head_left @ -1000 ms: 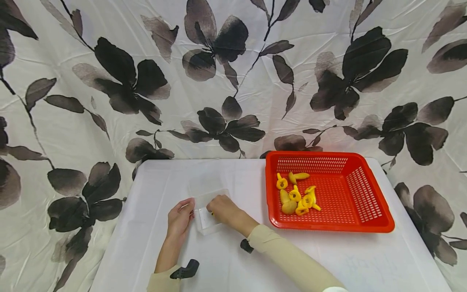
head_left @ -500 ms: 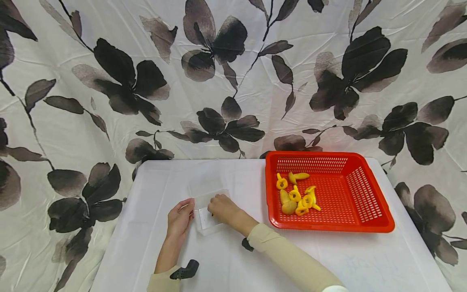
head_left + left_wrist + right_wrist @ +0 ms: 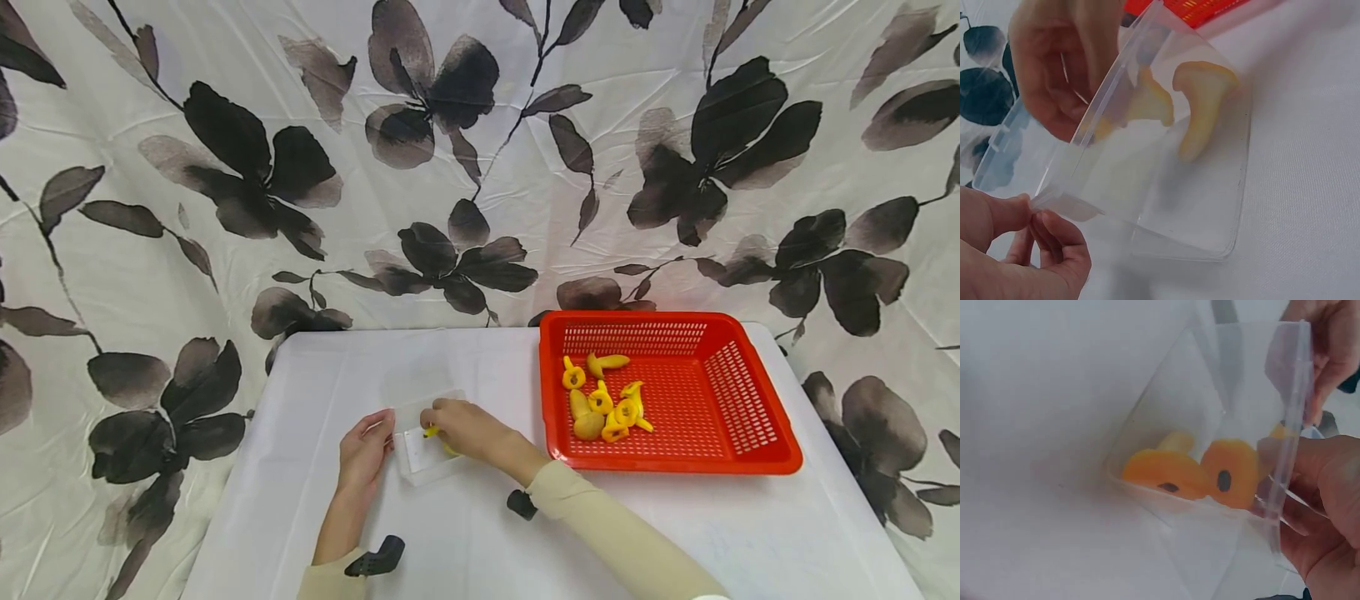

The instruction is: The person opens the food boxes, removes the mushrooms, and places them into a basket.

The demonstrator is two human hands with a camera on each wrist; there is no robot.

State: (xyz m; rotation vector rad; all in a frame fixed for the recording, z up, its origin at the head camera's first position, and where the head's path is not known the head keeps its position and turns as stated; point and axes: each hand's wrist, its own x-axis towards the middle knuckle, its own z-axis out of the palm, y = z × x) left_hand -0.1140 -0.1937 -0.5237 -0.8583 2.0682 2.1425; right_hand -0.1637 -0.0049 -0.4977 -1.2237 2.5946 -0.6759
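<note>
A clear plastic box, its lid hinged open at the back, stands on the white table. My left hand pinches the box's left rim between thumb and fingers. My right hand reaches over the opening and grips a yellow mushroom by its stem, the cap hanging inside the box. The stem tip pokes out past the fingers. A second yellow mushroom lies in the box, seen through the wall in the left wrist view; the right hand mostly covers it in the head view.
To the right stands a red perforated basket. Several yellow mushrooms and brownish ones lie in its left half. A floral cloth hangs behind the table.
My right hand has shifted slightly and turned, so the mushroom's yellow stem now shows past its fingers. The left hand keeps its hold on the rim. The head view has shifted slightly.
</note>
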